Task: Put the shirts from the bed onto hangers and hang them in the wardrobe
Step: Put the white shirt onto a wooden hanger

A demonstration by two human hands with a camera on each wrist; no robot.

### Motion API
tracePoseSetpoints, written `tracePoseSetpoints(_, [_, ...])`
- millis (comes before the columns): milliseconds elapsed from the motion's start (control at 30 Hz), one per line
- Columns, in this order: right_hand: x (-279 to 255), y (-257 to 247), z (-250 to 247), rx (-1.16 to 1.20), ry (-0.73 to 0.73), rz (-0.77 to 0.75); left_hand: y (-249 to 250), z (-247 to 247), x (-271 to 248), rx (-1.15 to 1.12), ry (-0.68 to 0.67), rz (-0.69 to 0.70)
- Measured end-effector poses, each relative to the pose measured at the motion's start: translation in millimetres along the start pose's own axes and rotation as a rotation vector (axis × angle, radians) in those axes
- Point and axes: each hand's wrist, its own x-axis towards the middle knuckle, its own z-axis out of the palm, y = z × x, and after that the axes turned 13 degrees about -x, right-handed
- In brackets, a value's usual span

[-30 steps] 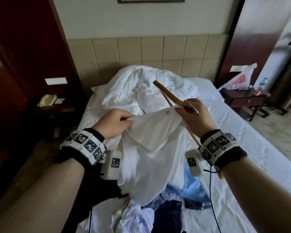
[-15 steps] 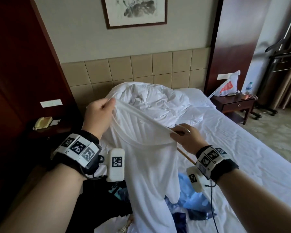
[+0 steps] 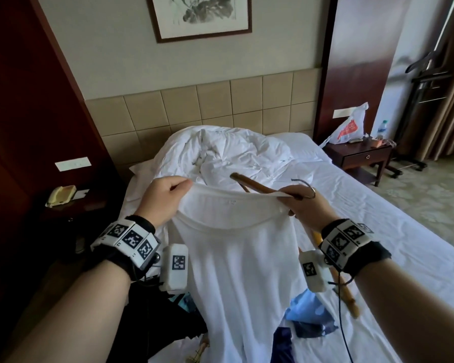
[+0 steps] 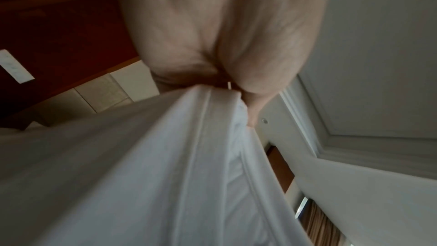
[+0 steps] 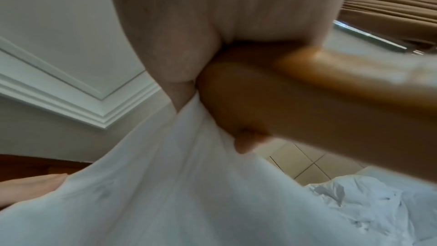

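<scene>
White shirt [image 3: 236, 258] held up above the near end of the bed [image 3: 378, 231], neckline stretched between both hands and body hanging down over a pile of dark and blue clothes [image 3: 307, 310]. Left hand [image 3: 163, 200] pinching the left edge of the collar, fabric bunched between thumb and curled fingers, plain in the left wrist view [image 4: 222, 100]. Right hand [image 3: 303, 205] gripping the wooden hanger [image 3: 257, 186] near its metal hook [image 3: 308, 188] while also pinching the right edge of the collar against the wood. One hanger arm pointing far and left above the neckline, the other slanting down near the right wrist, outside the shirt. Best done, by the look of it: keep the neck opening taut and wide, tip the far arm down through the collar into the left shoulder, then ease the second arm in without overstretching the neck. Worth keeping the hook clear of the cloth, and letting go of the collar only once both shoulders sit evenly. Wardrobe not identifiable from here.
</scene>
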Motion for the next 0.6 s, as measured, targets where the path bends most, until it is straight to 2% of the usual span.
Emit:
tracePoseSetpoints(100, [-5,-2,0,0.111,0.026,-0.054,9,11,6,-0.032,0.002,-0.004])
tracePoseSetpoints(300, [0,1,-3,0.176,0.079,-0.029,18,20,16,-0.085,0.072,0.008])
tracePoseSetpoints(467, [2,0,-1,0.325,0.185,0.059,25,32,17,-0.092,-0.041,-0.041])
tracePoseSetpoints(600, [-2,-18,-3,0.397,0.303,-0.017,32,39,13,0.032,-0.182,-0.052])
